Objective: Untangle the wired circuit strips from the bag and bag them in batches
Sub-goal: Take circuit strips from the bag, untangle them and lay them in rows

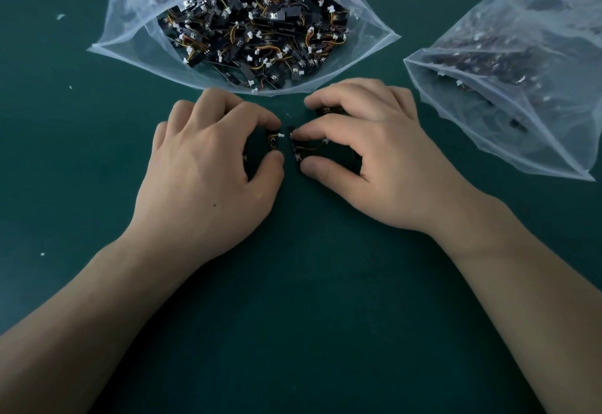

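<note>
Right strip (pixel 294 148): small black piece, just left of my R thumb tip. Its long way runs near-to-far, tipped a bit.
Wires (pixel 309 147): orange + yellow. They run off to the right and go under the right hand.
Left strip (pixel 272 143): mostly hidden. I see only a dark bit and a white plug (pixel 280 135) that pokes toward the right strip.
Gap: the 2 strips sit side by side, very near. Can't tell if any wire joins them.
Right hand (pixel 374 159): first finger + thumb pinch the right strip, one at each end. Narrow grip. Another dark piece (pixel 327 110) peeks out under the far side of this hand.
Left hand (pixel 208 166): first finger + thumb pinch the left strip. Narrow grip too.
Which way to go (my guess): pull the hands apart sideways, L to the left and R to the right. That goes across the right strip's long way, so plug + wires can slip free.
Big bag (pixel 130 22): open, just past both hands, full of tangled strips.
Side bag (pixel 553 120): off to the right, mouth facing the hands, some strips inside. R hand is nearer, so I think batches go in there.
Mat (pixel 293 299): dark green, under it all. A few white bits (pixel 60 16) lie on it.
</note>
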Available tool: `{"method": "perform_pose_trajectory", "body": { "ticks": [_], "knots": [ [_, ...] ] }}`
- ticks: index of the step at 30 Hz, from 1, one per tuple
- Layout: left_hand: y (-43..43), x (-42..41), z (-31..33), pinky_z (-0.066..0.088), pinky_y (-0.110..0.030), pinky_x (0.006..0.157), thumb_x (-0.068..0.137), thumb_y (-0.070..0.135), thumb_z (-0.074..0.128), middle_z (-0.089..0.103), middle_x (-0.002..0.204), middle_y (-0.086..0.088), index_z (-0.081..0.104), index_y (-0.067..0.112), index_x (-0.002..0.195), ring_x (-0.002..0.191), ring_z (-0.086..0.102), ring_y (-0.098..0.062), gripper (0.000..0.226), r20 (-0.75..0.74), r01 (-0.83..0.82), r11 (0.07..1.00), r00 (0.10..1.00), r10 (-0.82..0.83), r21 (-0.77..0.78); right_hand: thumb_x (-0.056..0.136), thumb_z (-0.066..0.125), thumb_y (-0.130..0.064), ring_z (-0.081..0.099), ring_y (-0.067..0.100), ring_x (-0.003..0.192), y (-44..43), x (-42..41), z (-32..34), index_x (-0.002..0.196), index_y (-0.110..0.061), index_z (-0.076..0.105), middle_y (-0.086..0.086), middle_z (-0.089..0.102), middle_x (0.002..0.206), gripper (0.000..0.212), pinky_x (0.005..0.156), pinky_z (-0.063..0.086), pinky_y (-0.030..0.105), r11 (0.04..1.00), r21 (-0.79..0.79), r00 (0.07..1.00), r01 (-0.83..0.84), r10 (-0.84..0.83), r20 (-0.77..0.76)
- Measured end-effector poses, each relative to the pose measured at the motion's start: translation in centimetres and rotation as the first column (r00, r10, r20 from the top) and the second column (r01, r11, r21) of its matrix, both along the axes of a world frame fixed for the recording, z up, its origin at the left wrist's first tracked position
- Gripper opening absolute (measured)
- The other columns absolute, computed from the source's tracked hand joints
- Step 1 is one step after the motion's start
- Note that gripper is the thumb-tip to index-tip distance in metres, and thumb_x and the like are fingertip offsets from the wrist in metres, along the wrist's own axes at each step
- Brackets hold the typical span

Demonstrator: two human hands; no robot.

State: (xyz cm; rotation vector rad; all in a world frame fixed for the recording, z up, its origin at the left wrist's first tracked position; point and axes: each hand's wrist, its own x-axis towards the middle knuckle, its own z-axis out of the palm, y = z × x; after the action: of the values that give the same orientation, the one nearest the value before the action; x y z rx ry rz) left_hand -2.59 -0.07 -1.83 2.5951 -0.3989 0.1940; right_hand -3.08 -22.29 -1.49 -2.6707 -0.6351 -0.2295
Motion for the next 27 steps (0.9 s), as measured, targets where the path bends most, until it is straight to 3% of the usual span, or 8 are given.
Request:
{"method": "perform_pose_trajectory", "body": {
  "ticks": [3, 6, 9, 12, 17, 22, 27],
  "knots": [
    [0.1, 0.0, 0.1, 0.029, -0.034, 0.098, 0.09, 0.049, 0.054, 0.052, 0.119, 0.013, 0.066, 0.037, 0.124, 0.11, 0.045, -0.023, 0.037, -0.007, 0.001, 1.0, 1.0, -0.001, -0.005, 0.1, 0.063, -0.045, 0.048, 0.012, 0.136, -0.3, 0.0, 0.0, 0.13, -0.026, 0.069, -0.009, 0.059, 0.139, 0.036, 0.116, 0.029, 0.04, 0.989, 0.149, 1.0, 0.016, -0.019, 0.019],
    [0.1, 0.0, 0.1, 0.028, -0.033, 0.1, 0.091, 0.049, 0.053, 0.051, 0.119, 0.015, 0.066, 0.037, 0.124, 0.11, 0.043, -0.02, 0.038, -0.022, 0.004, 1.0, 1.0, -0.004, -0.016, 0.101, 0.063, -0.025, 0.061, 0.01, 0.113, -1.3, 0.2, 0.4, 0.121, -0.016, 0.07, -0.008, 0.068, 0.115, 0.023, 0.104, 0.045, 0.043, 0.936, 0.338, 0.987, 0.094, -0.133, 0.095],
    [0.2, -0.1, 0.2, 0.028, -0.032, 0.101, 0.091, 0.049, 0.052, 0.052, 0.121, 0.014, 0.066, 0.037, 0.126, 0.111, 0.043, -0.02, 0.039, -0.031, 0.005, 1.0, 1.0, -0.005, -0.017, 0.096, 0.063, -0.017, 0.063, 0.013, 0.082, -2.7, 0.3, 0.6, 0.101, -0.015, 0.071, -0.006, 0.069, 0.086, 0.01, 0.079, 0.052, 0.041, 0.936, 0.312, 0.977, 0.165, -0.199, 0.081],
    [0.2, 0.0, 0.2, 0.028, -0.032, 0.102, 0.091, 0.05, 0.052, 0.052, 0.121, 0.014, 0.066, 0.038, 0.126, 0.111, 0.043, -0.019, 0.039, -0.035, 0.007, 1.0, 0.999, -0.008, -0.018, 0.089, 0.065, -0.023, 0.058, 0.012, 0.065, -3.6, -0.1, 0.5, 0.093, -0.025, 0.068, -0.011, 0.061, 0.071, 0.005, 0.059, 0.044, 0.034, 0.957, 0.232, 0.984, 0.173, -0.158, -0.082],
    [0.2, 0.0, 0.1, 0.028, -0.032, 0.102, 0.09, 0.05, 0.053, 0.051, 0.12, 0.016, 0.064, 0.037, 0.128, 0.108, 0.037, -0.013, 0.041, -0.031, 0.01, 0.999, 0.999, -0.011, -0.032, 0.084, 0.066, -0.024, 0.051, 0.007, 0.064, -3.6, -0.2, 0.5, 0.102, -0.028, 0.069, -0.009, 0.054, 0.069, 0.019, 0.061, 0.036, 0.028, 0.98, 0.142, 0.984, 0.141, -0.122, -0.131],
    [0.2, 0.0, 0.2, 0.028, -0.031, 0.101, 0.091, 0.055, 0.051, 0.051, 0.121, 0.016, 0.064, 0.037, 0.128, 0.107, 0.037, -0.012, 0.043, -0.025, 0.0, 0.998, 1.0, -0.001, -0.059, 0.086, 0.068, -0.027, 0.051, 0.01, 0.067, -3.4, -0.1, 0.6, 0.104, -0.028, 0.073, -0.011, 0.053, 0.073, 0.019, 0.06, 0.044, 0.035, 0.985, 0.119, 0.989, 0.126, -0.116, -0.088],
    [-0.1, -0.3, 0.3, 0.027, -0.033, 0.102, 0.088, 0.068, 0.055, 0.05, 0.122, 0.013, 0.063, 0.039, 0.133, 0.114, 0.043, -0.022, 0.054, -0.008, 0.023, 1.0, 1.0, -0.023, -0.009, 0.09, 0.067, -0.029, 0.055, 0.017, 0.083, -2.2, -0.1, 0.5, 0.108, -0.02, 0.074, -0.005, 0.057, 0.088, 0.021, 0.074, 0.046, 0.036, 0.986, 0.132, 0.994, 0.102, -0.107, 0.035]
  ]
}}
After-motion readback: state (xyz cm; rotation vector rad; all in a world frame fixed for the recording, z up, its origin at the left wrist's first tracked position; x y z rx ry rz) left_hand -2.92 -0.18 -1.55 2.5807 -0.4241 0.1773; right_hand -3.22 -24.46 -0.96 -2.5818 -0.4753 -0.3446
